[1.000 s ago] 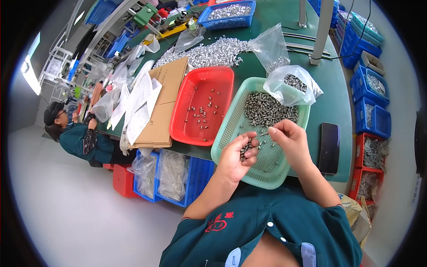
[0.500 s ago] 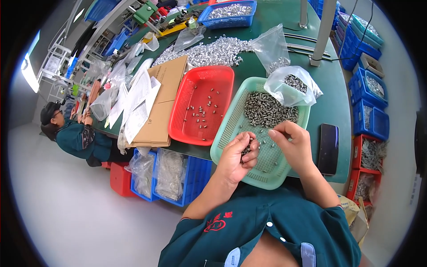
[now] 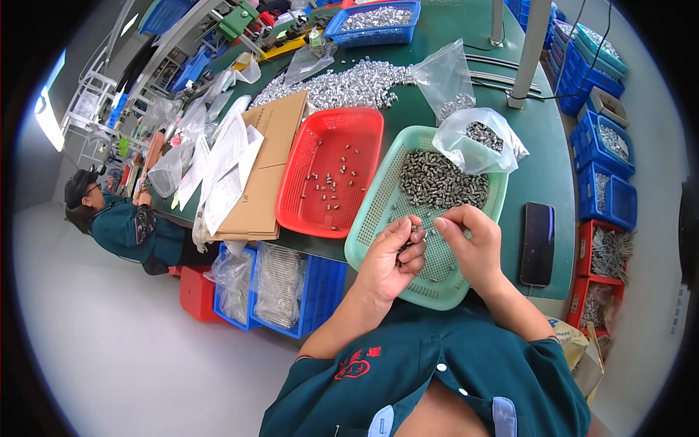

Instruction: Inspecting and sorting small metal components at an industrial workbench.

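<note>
Your left hand [image 3: 389, 258] is curled around a few small metal parts [image 3: 408, 244] over the green perforated tray [image 3: 378, 218]; your right hand [image 3: 473, 244] pinches beside it, contents unclear. A grey heap [image 3: 440, 182] fills the tray's far end; the red tray [image 3: 331, 171] holds scattered pieces.

Shiny metal parts [image 3: 440, 182], perforated matt plastic green tray [image 3: 378, 211], glossy red plastic tray [image 3: 364, 127], clear crinkled plastic bag [image 3: 473, 142], matt cardboard [image 3: 273, 138]
</note>
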Available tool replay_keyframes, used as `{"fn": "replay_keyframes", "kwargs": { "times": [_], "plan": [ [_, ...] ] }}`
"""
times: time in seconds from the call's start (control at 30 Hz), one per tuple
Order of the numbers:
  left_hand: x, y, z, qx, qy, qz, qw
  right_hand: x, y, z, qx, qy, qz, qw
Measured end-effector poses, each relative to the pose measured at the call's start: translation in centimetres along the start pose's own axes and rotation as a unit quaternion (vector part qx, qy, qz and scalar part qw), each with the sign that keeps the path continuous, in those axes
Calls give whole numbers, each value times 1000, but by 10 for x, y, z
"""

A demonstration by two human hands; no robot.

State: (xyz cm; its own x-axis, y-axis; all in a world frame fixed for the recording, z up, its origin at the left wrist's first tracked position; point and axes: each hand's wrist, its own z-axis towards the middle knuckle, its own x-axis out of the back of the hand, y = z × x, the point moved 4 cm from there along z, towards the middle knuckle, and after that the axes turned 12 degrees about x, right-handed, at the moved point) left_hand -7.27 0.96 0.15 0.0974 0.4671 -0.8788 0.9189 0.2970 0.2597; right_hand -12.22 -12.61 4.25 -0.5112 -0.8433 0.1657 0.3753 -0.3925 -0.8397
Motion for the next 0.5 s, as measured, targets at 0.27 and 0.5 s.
{"fn": "replay_keyframes", "kwargs": {
  "times": [0.27, 0.5],
  "plan": [
    [-2, 1, -1, -8, 13, 25, 1000, 4, -7, 3, 69, 8, -34, 997],
    [-4, 4, -3, -31, 41, 78, 996, 5, -17, 5, 134, -7, -77, 988]
  ]
}}
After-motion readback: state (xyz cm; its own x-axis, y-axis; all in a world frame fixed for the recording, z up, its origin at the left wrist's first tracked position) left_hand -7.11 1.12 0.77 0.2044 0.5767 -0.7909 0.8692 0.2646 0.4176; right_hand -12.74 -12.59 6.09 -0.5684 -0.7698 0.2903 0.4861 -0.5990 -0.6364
